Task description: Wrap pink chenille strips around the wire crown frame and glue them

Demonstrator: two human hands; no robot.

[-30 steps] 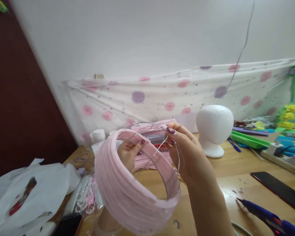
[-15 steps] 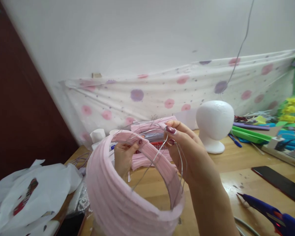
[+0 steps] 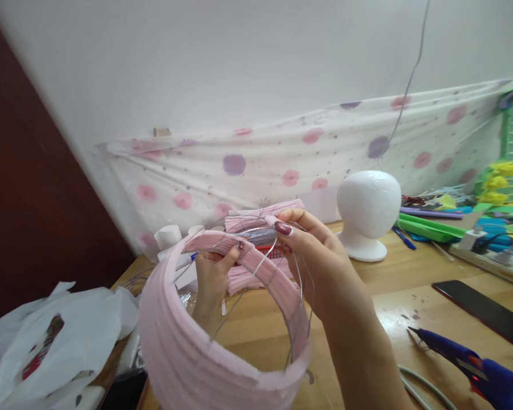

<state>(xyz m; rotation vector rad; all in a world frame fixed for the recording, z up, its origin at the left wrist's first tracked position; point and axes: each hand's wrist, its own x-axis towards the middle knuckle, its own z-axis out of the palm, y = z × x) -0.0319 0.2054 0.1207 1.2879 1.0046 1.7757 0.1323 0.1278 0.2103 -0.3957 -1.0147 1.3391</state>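
Observation:
A pink ring-shaped band of layered, pleated fabric or paper is held up over the table. My left hand reaches through the ring and pinches its far rim, thumb on the inner side. Closed above that rim, my right hand grips thin silvery wire between thumb and fingers. A small pink tip shows at my right fingertips. Loose wire strands curve across the ring's opening and hang below my right hand.
A white foam head stands behind on the right. Blue glue gun, dark phone and power strip lie to the right. Pink strips are stacked behind the hands. A white plastic bag is at left.
Both hands and the pink band have shifted slightly left in view. My right hand has drawn a little nearer the left one, still gripping the wire.

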